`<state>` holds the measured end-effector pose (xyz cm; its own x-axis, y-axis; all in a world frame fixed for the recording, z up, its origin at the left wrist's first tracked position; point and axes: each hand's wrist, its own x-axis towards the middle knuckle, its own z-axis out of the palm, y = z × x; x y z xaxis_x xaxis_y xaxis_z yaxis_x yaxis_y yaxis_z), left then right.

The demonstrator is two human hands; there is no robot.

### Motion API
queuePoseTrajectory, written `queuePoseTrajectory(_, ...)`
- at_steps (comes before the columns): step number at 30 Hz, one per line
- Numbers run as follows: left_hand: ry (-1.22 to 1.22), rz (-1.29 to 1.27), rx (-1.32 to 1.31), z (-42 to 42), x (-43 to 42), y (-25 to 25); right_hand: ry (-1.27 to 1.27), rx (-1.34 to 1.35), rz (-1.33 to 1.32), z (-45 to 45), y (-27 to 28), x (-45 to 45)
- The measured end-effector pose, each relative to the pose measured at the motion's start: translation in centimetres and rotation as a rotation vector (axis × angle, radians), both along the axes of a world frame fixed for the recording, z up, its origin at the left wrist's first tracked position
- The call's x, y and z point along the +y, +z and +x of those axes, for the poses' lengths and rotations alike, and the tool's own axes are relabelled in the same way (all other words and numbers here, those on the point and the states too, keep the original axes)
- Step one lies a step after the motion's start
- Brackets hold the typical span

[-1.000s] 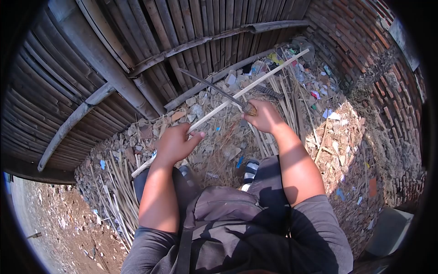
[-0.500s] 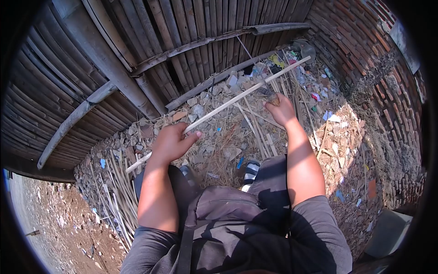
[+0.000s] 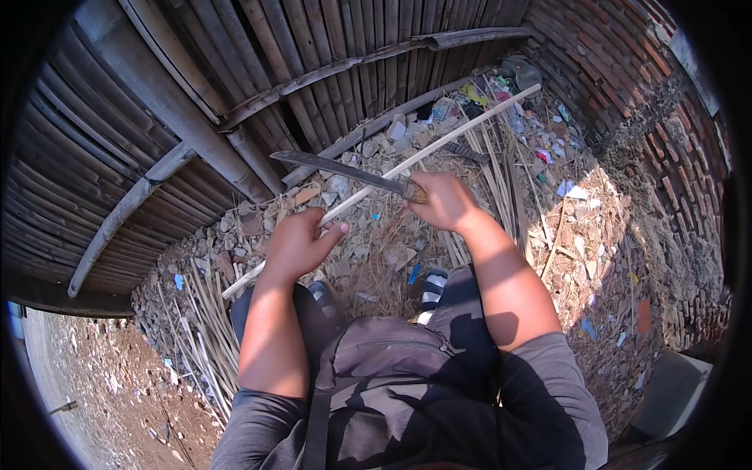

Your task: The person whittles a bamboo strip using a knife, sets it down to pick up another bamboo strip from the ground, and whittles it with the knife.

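Observation:
A long pale wooden strip [image 3: 462, 129] runs diagonally from beside my left leg up toward the brick wall. My left hand [image 3: 300, 244] is closed around its lower part, with the thumb on the near side. In my right hand [image 3: 446, 200] is the wooden handle of a machete [image 3: 345, 170]. Its dark blade points left and lies across the strip, a little beyond my left hand. Whether the blade touches the strip is hard to tell.
A bamboo wall [image 3: 329, 102] stands ahead and to the left, a brick wall [image 3: 658, 157] to the right. Split strips [image 3: 205, 329] lie by my left leg, others [image 3: 501, 180] beyond my right hand. Rubble and litter [image 3: 392, 254] cover the ground.
The machete first swung away to the upper right, then came back left across the strip, its blade now flatter. My left hand has stayed on the strip.

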<state>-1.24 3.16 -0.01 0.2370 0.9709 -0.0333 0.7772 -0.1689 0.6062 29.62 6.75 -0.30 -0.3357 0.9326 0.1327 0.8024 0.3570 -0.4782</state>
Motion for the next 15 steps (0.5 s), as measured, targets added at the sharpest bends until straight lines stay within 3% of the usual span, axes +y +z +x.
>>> queuePoseTrajectory(3, -0.004, -0.014, -0.021, -0.1, 0.1, 0.0, 0.021, -0.061, -0.007, -0.3, -0.1, -0.4)
queuePoseTrajectory(6, 0.016, -0.071, -0.103, -0.8, 0.1, -0.4, -0.044, 0.042, 0.072, 1.7, -1.1, 0.6)
queuePoseTrajectory(12, 0.028, 0.008, -0.108, -2.0, 0.3, 0.2, -0.431, 0.154, -0.025, 5.8, -0.2, 1.9)
queuePoseTrajectory(15, 0.041, -0.032, -0.070, -1.2, 0.0, 0.6, -0.427, 0.211, -0.031, 6.5, -1.2, 2.2)
